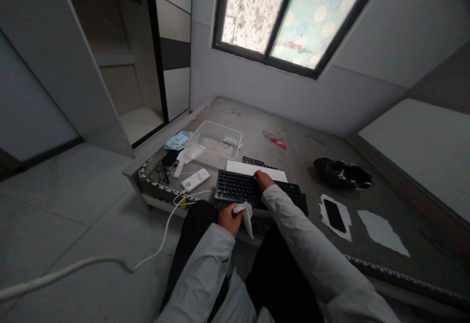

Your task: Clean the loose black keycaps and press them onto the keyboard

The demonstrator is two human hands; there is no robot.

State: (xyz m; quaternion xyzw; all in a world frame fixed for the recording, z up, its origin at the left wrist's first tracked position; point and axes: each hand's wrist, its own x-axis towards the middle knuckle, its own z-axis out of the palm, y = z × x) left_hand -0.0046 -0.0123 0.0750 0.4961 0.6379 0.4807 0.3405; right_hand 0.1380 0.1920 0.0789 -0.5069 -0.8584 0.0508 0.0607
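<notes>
Keyboard at the bed's edge, tissue pinched beside it

Black keyboard (235, 186) lies flat along the near edge of the bed (301, 142), just ahead of the seated person's knees (201, 210), a spot that probably lets both arms reach it without stretching. The right grip (263, 180) is over the upper middle of the keys, its fingers bent down and drawn in. Whether they are closed on anything cannot be told; the angle suggests fine contact at one spot rather than a hold on the whole body, whose weight the bed carries.

The left grip (228, 220) is closed on a white tissue (246, 215), with the loose end hanging free. Something so light needs only a pinch, which likely explains the gentle hold. It sits low by the keyboard's near side, apart from the right, so neither crowds the other.

Behind the keyboard lies a flat white box or board (238, 167), and beyond that rows of small dark pieces (257, 161), perhaps laid out so each stays easy to pick. The clear tub (211, 156) stands farther left, its open top facing up. Nearer, a white device (195, 180) rests by its cable (161, 244), which drops over the edge, away from the keys. A phone (334, 215) lies well to the right on a white sheet (345, 214), presumably keeping it off the bed's surface.
</notes>
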